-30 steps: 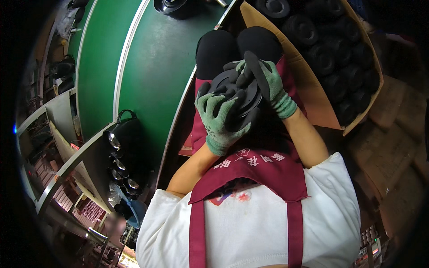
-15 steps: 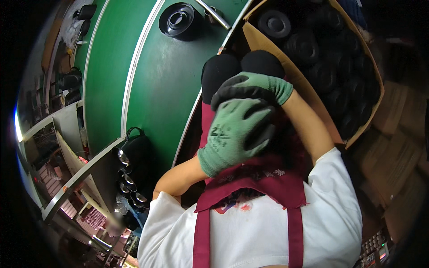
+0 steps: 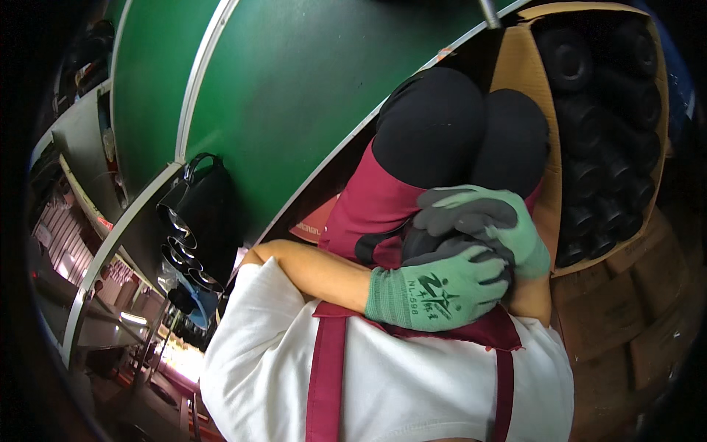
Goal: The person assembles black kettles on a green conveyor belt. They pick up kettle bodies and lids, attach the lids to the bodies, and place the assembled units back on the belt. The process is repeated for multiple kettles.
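Note:
Both my hands wear green knit gloves with dark grey coated palms, and they are together over my lap. My left hand (image 3: 440, 290) is nearer to me, back upward, its fingers curled toward the right. Just beyond it, my right hand (image 3: 492, 221) bends its fingers toward the left hand. A dark shape shows between the gloves; it blends with their coated palms, so I cannot tell what it is. Beneath them lie my maroon apron (image 3: 368, 199) and my knees in black trousers (image 3: 438, 121).
A green worktable (image 3: 294, 96) with a metal edge stands at the left. Right of my knees is an open cardboard box (image 3: 545, 140) holding several black round hollow parts (image 3: 571, 62). A black bin-like container (image 3: 213, 202) and shiny curved pieces (image 3: 180, 228) are at the left.
The view has shifted, so the black round piece on the table has left it. My hands have come closer to my body, and the right hand now sits to the right of the left.

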Action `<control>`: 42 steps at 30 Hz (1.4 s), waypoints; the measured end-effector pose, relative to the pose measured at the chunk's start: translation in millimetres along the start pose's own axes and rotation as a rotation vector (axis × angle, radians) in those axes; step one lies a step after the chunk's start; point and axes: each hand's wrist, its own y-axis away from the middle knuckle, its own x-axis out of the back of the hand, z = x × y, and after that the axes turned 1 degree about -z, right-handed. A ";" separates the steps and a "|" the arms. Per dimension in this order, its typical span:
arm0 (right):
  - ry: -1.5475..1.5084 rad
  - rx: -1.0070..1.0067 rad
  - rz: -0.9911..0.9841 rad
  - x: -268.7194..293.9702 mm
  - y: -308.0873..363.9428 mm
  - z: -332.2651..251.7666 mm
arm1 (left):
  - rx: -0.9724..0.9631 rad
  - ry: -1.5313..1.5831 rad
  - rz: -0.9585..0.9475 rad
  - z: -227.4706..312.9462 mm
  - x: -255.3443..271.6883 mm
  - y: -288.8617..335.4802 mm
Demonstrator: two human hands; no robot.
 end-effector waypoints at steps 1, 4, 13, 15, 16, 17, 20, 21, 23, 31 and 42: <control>0.084 0.085 0.014 -1.3 2.4 1.7 | -0.095 -0.075 -0.040 -2.7 0.5 2.7; 0.344 0.077 0.167 -9.7 19.8 -1.6 | -0.232 -0.039 0.045 -13.2 -21.9 15.1; 0.192 0.119 0.343 -25.2 28.4 -4.6 | -0.276 0.085 0.132 -42.3 -13.4 33.8; 0.351 0.130 0.339 -12.0 28.9 -9.6 | -0.055 0.153 0.405 -47.7 35.3 31.9; 0.320 0.266 0.372 -11.6 29.4 -4.3 | 0.123 0.160 0.485 -45.1 44.3 42.7; 0.274 0.333 0.387 -15.5 31.1 -0.6 | 0.305 0.189 0.562 -41.5 51.6 55.0; 0.530 0.225 0.364 -24.7 30.6 -1.3 | 0.594 0.401 0.561 -15.8 23.9 64.2; 0.518 0.228 0.333 -24.1 27.8 -1.3 | 0.612 0.466 0.593 -8.5 1.6 60.4; 0.492 0.220 0.267 -21.5 21.3 -2.5 | 0.707 0.420 0.787 -7.6 -36.2 49.4; 0.232 0.281 0.336 -30.8 28.0 26.7 | 0.530 0.714 0.917 -16.2 -41.4 49.5; 0.836 0.819 0.499 -42.9 58.3 60.5 | 0.119 -0.142 0.592 2.1 -29.0 52.4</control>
